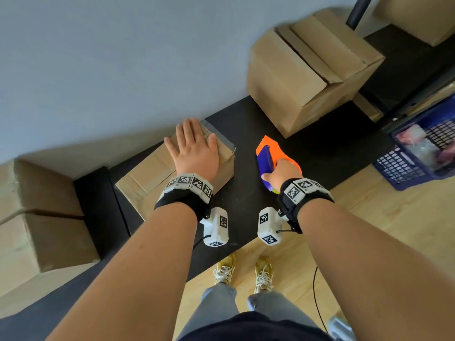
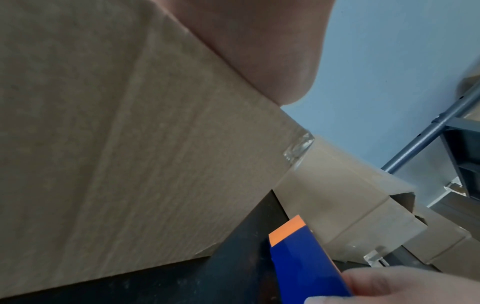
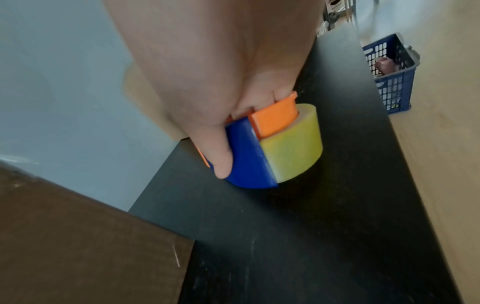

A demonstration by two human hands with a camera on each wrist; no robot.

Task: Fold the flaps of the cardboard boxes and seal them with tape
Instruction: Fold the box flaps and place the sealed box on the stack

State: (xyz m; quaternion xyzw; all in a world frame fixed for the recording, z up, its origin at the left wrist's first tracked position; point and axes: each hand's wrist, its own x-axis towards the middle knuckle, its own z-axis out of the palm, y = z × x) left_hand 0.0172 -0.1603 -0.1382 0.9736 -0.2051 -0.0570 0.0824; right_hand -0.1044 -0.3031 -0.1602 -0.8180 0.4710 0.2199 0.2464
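Black bench [image 1: 246, 217] against a grey wall: our left hand [image 1: 194, 148] lies flat, fingers straight, on the taped box [image 1: 147, 173]; at its 3 o'clock our right hand [image 1: 280, 173] grips the tape dispenser [image 1: 267, 153]. Unpressed tape ends may lift.

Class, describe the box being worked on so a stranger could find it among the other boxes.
Start at the black table against the grey wall. Several cardboard boxes stand on it; take the low box nearest its front edge. It alone has the left hand lying flat on top and clear tape at its corner, beside the orange-and-blue tape dispenser.
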